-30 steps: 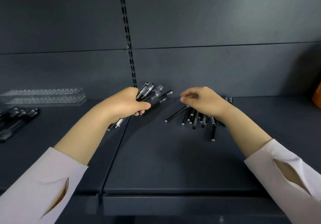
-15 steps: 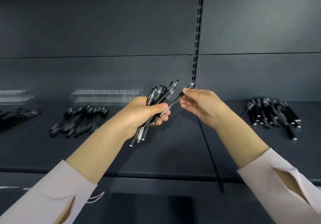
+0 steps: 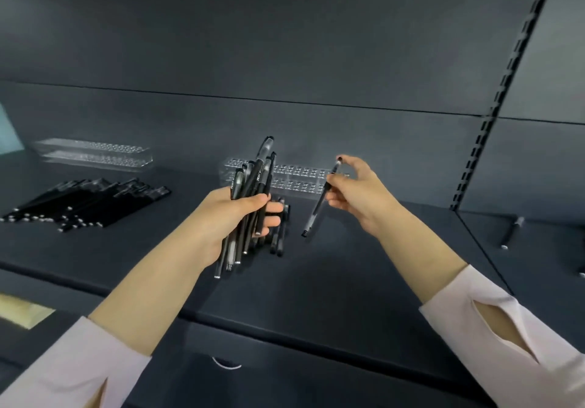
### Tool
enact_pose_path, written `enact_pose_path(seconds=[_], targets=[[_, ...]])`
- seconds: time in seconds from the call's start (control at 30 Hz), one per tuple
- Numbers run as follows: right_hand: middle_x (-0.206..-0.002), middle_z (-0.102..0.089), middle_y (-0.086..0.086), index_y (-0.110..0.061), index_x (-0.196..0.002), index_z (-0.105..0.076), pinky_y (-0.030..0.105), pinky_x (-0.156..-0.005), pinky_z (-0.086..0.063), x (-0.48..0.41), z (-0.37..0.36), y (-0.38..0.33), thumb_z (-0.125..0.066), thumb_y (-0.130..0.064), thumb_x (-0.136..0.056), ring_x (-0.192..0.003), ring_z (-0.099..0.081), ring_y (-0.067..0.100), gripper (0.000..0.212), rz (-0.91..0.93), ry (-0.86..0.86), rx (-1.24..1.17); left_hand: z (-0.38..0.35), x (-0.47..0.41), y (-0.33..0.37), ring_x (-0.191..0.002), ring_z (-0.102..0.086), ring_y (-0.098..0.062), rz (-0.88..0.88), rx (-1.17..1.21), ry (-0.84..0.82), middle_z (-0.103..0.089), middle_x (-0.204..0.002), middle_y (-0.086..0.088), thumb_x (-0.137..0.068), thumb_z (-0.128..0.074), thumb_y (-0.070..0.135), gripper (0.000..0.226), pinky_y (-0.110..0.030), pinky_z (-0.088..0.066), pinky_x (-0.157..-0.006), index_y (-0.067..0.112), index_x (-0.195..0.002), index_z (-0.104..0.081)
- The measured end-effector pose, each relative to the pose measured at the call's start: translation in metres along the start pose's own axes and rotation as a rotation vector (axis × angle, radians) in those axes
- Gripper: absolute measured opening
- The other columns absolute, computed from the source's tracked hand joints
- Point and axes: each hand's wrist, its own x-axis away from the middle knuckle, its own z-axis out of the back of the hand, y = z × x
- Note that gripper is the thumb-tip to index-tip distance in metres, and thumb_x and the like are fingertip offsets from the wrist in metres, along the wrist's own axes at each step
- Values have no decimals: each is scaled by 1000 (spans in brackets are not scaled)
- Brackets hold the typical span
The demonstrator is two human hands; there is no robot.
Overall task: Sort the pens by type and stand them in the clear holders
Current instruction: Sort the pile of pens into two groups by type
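The person's left hand [image 3: 234,214] is closed around a thick bundle of pens [image 3: 257,180], thumb across the front and fingers curled round from behind. The bundle stands nearly upright, with capped ends rising above the fist and the other ends hanging below it over the shelf [image 3: 348,274]. Just to the right of this hand, and apart from it, the right hand [image 3: 359,192] pinches a single pen [image 3: 318,208] near its upper end. That pen slants, its lower end pointing down and towards the left hand, clear of the shelf. Directly behind both hands a clear holder [image 3: 300,176] sits at the back of the shelf, its rows of holes showing between the bundle and the single pen. Well off to the left of the left hand lies a pile of black pens [image 3: 88,202], with a second clear holder [image 3: 95,154] behind it. Far to the right of the right hand, a lone pen [image 3: 511,230] lies on the shelf.
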Motion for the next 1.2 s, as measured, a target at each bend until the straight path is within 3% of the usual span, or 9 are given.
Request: enact_pose_path(seconds=[0.3, 0.4, 0.5, 0.8, 1.0, 1.07, 1.2], targets=[[-76, -61, 3, -31, -129, -42, 22, -61, -56, -40, -60, 1, -55, -11, -95, -58, -58, 9, 42, 79, -41, 106, 59, -28, -4, -92, -74, -18, 8, 140, 29, -77, -101, -6, -93, -64, 16, 22, -23, -58, -64, 6, -113, -67], [-73, -63, 6, -27, -125, -44, 26, -64, -58, -48, -74, -1, -62, -11, -91, -56, -59, 10, 42, 75, -83, 201, 81, -39, -3, -91, -74, -18, 42, 153, -9, -76, -101, -9, -90, -68, 17, 23, -22, -58, -64, 6, -110, -71], [-76, -65, 5, -22, -118, -46, 22, -56, -56, -51, -86, 1, -73, -15, -85, -55, -62, 9, 43, 34, -138, 381, 102, -52, 1, -90, -74, -18, 73, 142, -90, -76, -99, -10, -88, -71, 18, 24, -22, -57, -64, 7, -109, -72], [-79, -62, 9, -3, -103, -55, 18, -50, -52, -46, -117, 16, -77, -3, -78, -48, -63, 5, 32, -169, 17, 510, 145, -81, 0, -81, -72, -14, 87, 81, -310, -76, -94, -5, -89, -70, 15, 19, -23, -56, -64, 5, -106, -73], [-85, -64, 7, -5, -97, -62, 16, -51, -51, -27, -122, 10, -72, -18, -85, -64, -64, 11, 20, -125, 163, 575, 155, -84, 1, -81, -74, -12, 107, 128, -329, -77, -95, -5, -90, -68, 14, 18, -21, -57, -62, 6, -106, -70], [-85, -65, 4, -10, -99, -66, 15, -56, -51, -22, -133, 2, -66, -25, -90, -66, -62, 8, 18, -68, 130, 487, 157, -83, 2, -82, -74, -12, 102, 137, -328, -77, -96, -5, -90, -68, 14, 19, -21, -57, -62, 7, -107, -70], [-85, -70, 0, -10, -106, -68, 20, -63, -53, -17, -169, -17, -65, -26, -90, -67, -62, 8, 23, -81, -56, 58, 160, -79, 4, -81, -75, -13, 93, 134, -302, -77, -95, -4, -90, -68, 14, 18, -21, -57, -61, 9, -107, -70]])
